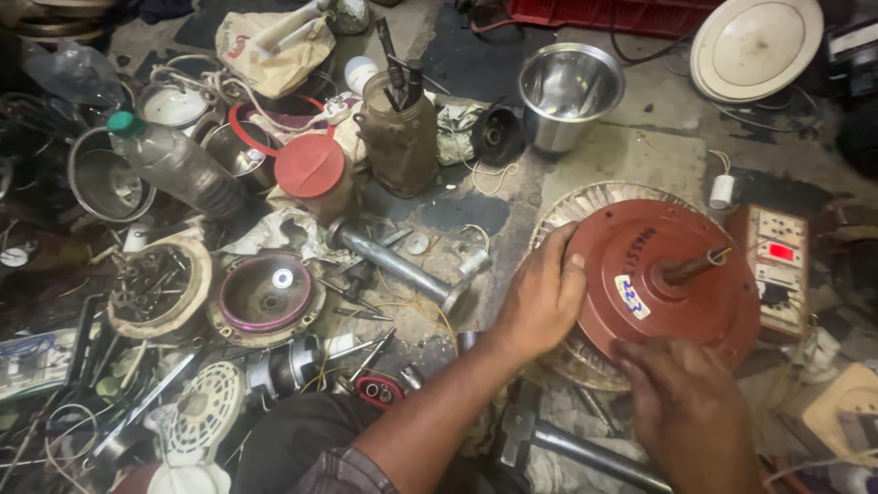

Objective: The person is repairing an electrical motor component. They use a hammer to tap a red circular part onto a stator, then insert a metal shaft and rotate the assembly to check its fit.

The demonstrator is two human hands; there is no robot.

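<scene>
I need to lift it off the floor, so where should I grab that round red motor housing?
Probably by the rim of the red motor housing, on opposite sides, where the left hand and right hand already rest. It lies flat; its thin shaft offers little to hold.
</scene>
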